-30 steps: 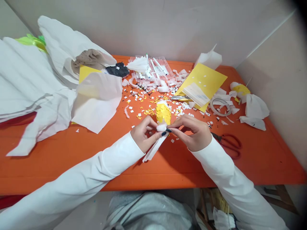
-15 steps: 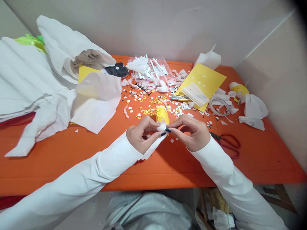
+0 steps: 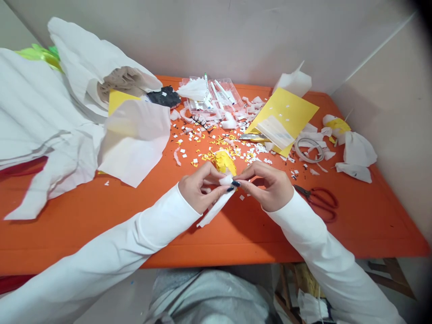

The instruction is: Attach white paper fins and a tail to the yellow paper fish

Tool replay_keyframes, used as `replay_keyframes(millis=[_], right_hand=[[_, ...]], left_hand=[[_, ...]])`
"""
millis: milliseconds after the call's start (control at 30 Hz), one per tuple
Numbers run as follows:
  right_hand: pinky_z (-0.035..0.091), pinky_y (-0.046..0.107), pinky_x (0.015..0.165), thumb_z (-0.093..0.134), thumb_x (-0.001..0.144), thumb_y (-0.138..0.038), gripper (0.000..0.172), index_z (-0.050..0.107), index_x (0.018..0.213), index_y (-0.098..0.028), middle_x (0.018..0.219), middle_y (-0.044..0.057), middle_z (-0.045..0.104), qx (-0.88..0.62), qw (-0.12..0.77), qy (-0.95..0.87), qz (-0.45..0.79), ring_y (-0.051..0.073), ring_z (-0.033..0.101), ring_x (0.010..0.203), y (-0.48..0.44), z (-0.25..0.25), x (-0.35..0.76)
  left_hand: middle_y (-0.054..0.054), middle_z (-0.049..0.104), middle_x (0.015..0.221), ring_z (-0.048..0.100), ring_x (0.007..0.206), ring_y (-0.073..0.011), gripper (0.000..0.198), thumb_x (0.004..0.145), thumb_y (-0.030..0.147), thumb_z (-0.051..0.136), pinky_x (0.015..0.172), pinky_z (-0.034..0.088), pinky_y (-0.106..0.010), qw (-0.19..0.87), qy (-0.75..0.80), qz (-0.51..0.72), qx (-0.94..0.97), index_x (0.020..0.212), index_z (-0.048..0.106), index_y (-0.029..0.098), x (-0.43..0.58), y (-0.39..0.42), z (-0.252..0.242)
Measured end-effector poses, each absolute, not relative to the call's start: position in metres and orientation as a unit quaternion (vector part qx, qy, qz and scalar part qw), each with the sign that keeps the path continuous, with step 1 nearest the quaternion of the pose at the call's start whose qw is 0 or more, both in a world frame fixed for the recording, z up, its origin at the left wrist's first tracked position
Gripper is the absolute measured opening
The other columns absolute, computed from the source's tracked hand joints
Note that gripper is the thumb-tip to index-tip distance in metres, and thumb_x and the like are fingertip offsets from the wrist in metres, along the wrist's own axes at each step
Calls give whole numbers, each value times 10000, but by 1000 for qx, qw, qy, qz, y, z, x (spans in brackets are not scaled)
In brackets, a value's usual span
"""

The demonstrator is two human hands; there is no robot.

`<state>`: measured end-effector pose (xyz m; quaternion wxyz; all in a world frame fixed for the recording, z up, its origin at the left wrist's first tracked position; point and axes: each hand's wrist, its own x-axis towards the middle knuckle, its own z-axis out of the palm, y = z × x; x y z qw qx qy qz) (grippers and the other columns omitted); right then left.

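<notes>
Over the front middle of the table, my left hand (image 3: pixel 199 186) and my right hand (image 3: pixel 270 184) meet with their fingertips pinched together. Between them is a small craft piece (image 3: pixel 224 161), rounded and covered in overlapping yellow scraps, its lower end wrapped in white. A white paper strip (image 3: pixel 218 209) hangs from the pinch towards me, below my left hand. Both thumbs press close to each other at the white end. My fingers partly hide the spot where strip and craft piece meet.
Scissors (image 3: pixel 322 200) with red handles lie right of my right hand. Beyond are a tape roll (image 3: pixel 308 150), a cutter knife (image 3: pixel 254 137), a yellow sheet (image 3: pixel 297 108) and a marker box (image 3: pixel 232 85). Paper scraps litter the middle. White sheeting (image 3: pixel 40 108) heaps up at left.
The yellow end of the craft piece has tipped slightly left. The paper strip hangs narrower and shows more of its length; both hands stay nearly in place.
</notes>
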<state>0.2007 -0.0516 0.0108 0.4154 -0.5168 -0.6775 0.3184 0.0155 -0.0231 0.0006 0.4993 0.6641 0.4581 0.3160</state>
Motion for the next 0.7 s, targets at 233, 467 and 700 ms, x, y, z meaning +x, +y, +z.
replay_keyframes(millis=[233, 467, 700], right_hand=[[517, 210, 543, 615, 804, -227, 86, 679, 807, -170, 740, 36, 627, -499, 421, -700, 288, 100, 592, 630, -53, 11, 200], [521, 210, 544, 605, 811, -252, 111, 681, 815, -170, 752, 39, 627, -501, 421, -691, 307, 99, 595, 630, -52, 10, 200], [515, 208, 529, 636, 793, -275, 127, 681, 805, -156, 744, 38, 624, -501, 417, -681, 334, 93, 591, 598, -50, 10, 203]], left_hand=[[-3, 692, 658, 657, 553, -146, 278, 684, 391, 692, 469, 493, -204, 510, 456, 324, 653, 741, 503, 196, 15, -22, 1], [1, 690, 655, 662, 579, -150, 277, 693, 379, 688, 484, 500, -210, 519, 450, 322, 651, 731, 479, 203, 15, -22, 2], [-6, 694, 661, 667, 596, -157, 266, 689, 370, 694, 499, 500, -214, 518, 455, 329, 645, 735, 499, 195, 16, -24, 5]])
